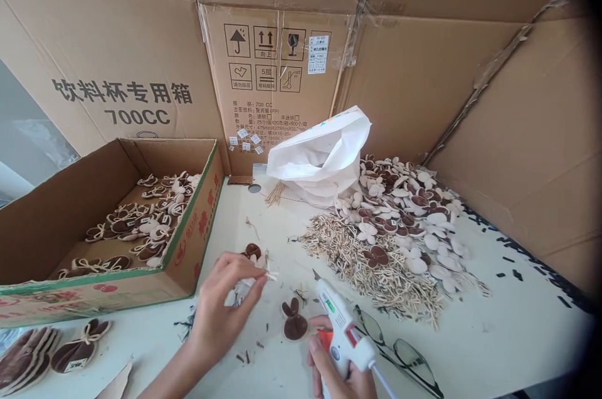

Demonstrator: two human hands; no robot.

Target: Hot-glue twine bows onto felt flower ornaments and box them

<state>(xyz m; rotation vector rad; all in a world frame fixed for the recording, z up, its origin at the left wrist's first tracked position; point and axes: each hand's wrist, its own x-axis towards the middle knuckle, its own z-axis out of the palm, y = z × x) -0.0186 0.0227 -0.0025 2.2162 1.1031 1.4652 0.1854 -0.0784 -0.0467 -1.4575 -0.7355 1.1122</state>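
**Across a white table (489, 336): glue gun (336, 317) and brown piece (295, 322)**

Nine o'clock: an open cardboard box (188, 255) holds bow-tied pieces (136, 221). Seven: the left hand (223, 305), thumb and forefinger nearly closed, pinches a pale strip (271, 275). Six: the brown piece lies flat. Five: the right hand (332, 364) wraps the glue gun. Four: heaped pale cords (376, 270).
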